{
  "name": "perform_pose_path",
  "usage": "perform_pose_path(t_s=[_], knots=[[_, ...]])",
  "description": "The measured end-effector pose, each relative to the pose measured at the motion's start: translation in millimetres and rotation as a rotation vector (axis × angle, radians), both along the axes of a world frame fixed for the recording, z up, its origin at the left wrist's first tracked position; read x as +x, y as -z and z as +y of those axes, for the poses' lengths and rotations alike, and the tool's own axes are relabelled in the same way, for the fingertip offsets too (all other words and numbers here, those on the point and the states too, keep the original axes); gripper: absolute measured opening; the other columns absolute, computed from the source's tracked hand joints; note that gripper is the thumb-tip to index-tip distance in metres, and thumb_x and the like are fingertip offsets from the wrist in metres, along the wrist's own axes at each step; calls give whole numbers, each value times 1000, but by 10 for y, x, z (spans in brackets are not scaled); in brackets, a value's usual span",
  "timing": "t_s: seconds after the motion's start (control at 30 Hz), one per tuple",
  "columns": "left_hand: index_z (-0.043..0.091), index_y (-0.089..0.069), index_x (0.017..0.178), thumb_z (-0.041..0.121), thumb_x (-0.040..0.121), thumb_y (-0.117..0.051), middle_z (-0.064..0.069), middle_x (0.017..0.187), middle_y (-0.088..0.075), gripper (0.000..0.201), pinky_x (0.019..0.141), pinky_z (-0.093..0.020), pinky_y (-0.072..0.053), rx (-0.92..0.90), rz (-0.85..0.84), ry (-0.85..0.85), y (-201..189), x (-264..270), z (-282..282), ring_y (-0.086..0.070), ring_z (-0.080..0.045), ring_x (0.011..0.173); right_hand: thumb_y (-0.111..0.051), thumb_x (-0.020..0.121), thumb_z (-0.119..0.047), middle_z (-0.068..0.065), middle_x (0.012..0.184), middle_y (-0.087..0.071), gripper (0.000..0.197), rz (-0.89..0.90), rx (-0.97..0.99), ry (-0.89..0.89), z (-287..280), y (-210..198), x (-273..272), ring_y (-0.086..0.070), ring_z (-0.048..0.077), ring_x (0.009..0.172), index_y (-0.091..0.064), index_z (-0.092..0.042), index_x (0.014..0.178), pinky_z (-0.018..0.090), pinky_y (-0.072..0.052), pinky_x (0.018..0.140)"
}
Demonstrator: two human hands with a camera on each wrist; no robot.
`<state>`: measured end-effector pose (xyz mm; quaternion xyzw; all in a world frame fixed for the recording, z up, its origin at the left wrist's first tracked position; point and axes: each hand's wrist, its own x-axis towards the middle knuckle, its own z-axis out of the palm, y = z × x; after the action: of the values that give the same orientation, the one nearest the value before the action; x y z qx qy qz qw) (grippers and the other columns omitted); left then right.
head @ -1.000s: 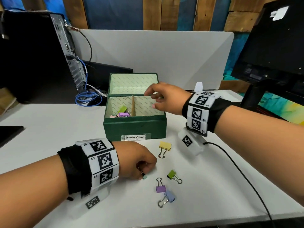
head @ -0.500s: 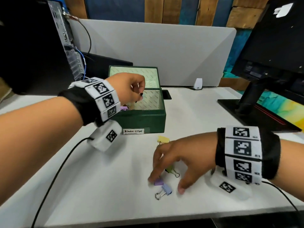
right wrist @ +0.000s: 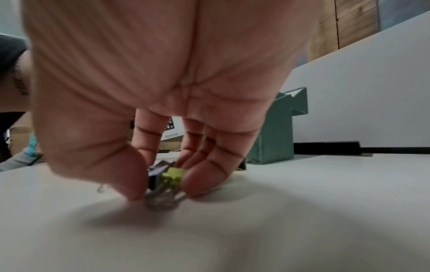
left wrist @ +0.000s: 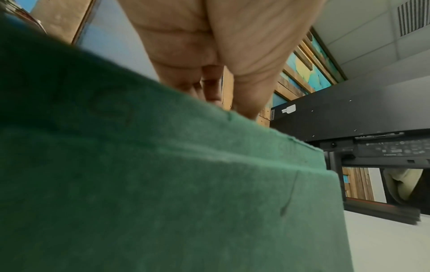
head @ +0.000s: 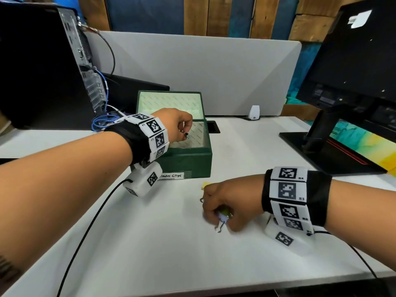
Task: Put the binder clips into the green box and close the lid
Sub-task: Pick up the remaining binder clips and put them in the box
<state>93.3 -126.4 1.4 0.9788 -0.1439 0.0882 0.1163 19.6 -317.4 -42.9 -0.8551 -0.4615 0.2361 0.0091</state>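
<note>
My right hand (head: pixel 230 202) is down on the white counter (head: pixel 235 264), its thumb and fingertips (right wrist: pixel 202 185) closed around a small cluster of binder clips: a lime-green binder clip (right wrist: pixel 173 177) pressed against a pale blue binder clip (right wrist: pixel 155 176), their wire handles lying on the counter below my palm. A yellow binder clip (head: pixel 206 185) peeks out just beyond my knuckles, between that hand and the box. The dark green cardboard box (head: pixel 192 161) stands open near the counter's back, its pale-lined lid (head: pixel 169 103) tipped upright and a white handwritten label (head: pixel 172 175) on its front wall. My left hand (head: pixel 174 125) hovers over the box's open top, fingers curled with thumb and forefinger pinched together. Whether they hold a clip, I cannot tell. From the left wrist view, the box wall (left wrist: pixel 163 184) hides my fingertips.
</note>
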Motion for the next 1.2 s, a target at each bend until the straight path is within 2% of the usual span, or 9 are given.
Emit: perform_pose_path(t_s=[0.1,0.23,0.37,0.57,0.73,0.8,0.9,1.03,1.2], knots=[[20,-53,77,12,77,-68,3,80,-55,17,78,-36,-51,10,9,0,8,16,-21,-53,-20,78,-67,72,-8,-1,101,-46,26,-19,-40,39,-46,8,63,-45,7,75,-59,-18,94,24,-43,69],[23,-59,87,14,78,-68,1,95,-58,16,82,-35,-51,10,44,-31,20,18,-12,-58,-22,92,-67,71,-8,-1,100,-47,25,-14,-23,97,-108,19,112,-48,14,82,-53,-27,78,31,-47,76],[28,-58,107,19,77,-65,1,116,-51,32,84,-35,-51,-28,-37,62,74,-142,-106,-53,-17,98,-65,70,-7,-4,94,-51,28,22,43,203,-212,15,190,-55,20,89,-50,-30,66,37,-49,80],[27,-60,109,24,81,-59,3,109,-58,28,81,-33,-51,289,130,393,187,-431,-463,-56,-14,91,-68,71,-9,-10,91,-52,37,6,67,295,-373,15,281,-57,17,93,-50,-38,59,27,-47,78],[30,-57,117,39,82,-61,3,110,-55,37,81,-29,-45,452,253,361,373,-402,-601,-53,-16,95,-67,70,-6,-11,86,-53,32,-65,148,357,-487,-47,293,-57,15,88,-53,-34,63,26,-47,78],[30,-57,114,43,80,-63,4,107,-59,37,76,-27,-46,437,333,293,459,-393,-599,-56,-14,92,-62,72,-3,-12,80,-54,30,-89,208,389,-540,-75,320,-55,10,79,-55,-31,66,18,-45,72],[20,-57,96,34,81,-63,8,83,-56,21,58,-21,-37,412,372,290,492,-379,-572,-50,-11,74,-59,72,-4,-13,76,-54,33,-130,230,409,-608,-83,371,-51,1,69,-53,-35,63,8,-40,63],[21,-51,78,22,77,-64,4,80,-54,14,67,-29,-45,393,351,307,456,-428,-516,-51,-17,75,-67,74,-15,-10,73,-53,27,-110,167,423,-659,-65,412,-47,-2,59,-52,-34,64,8,-38,58],[24,-58,93,27,77,-61,5,92,-58,17,75,-31,-50,298,224,306,264,-576,-378,-54,-14,81,-77,70,-32,-8,74,-53,27,31,82,418,-585,43,348,-47,7,65,-51,-30,63,21,-39,65]])
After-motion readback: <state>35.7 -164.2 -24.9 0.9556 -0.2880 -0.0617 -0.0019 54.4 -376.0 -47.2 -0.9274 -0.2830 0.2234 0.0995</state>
